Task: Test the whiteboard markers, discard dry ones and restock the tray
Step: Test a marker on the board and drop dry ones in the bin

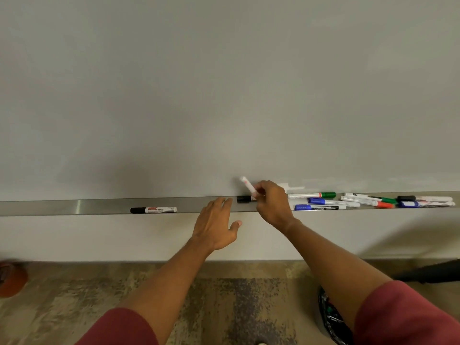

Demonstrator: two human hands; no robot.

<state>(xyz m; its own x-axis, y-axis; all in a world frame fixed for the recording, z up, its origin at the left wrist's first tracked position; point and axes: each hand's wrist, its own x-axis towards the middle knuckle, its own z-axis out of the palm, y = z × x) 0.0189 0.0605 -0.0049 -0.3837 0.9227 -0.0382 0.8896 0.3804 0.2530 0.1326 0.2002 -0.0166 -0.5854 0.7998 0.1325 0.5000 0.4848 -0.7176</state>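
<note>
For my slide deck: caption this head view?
Right hand holds white marker against grey whiteboard; open left hand nears metal tray.

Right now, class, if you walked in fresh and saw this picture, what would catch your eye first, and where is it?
First, the right hand at the centre, pinching a white marker tilted up against the whiteboard. Next, the left hand, fingers spread, reaching toward the metal tray just beside it. Then the cluster of markers on the tray's right end, and one lone black-capped marker to the left.
</note>
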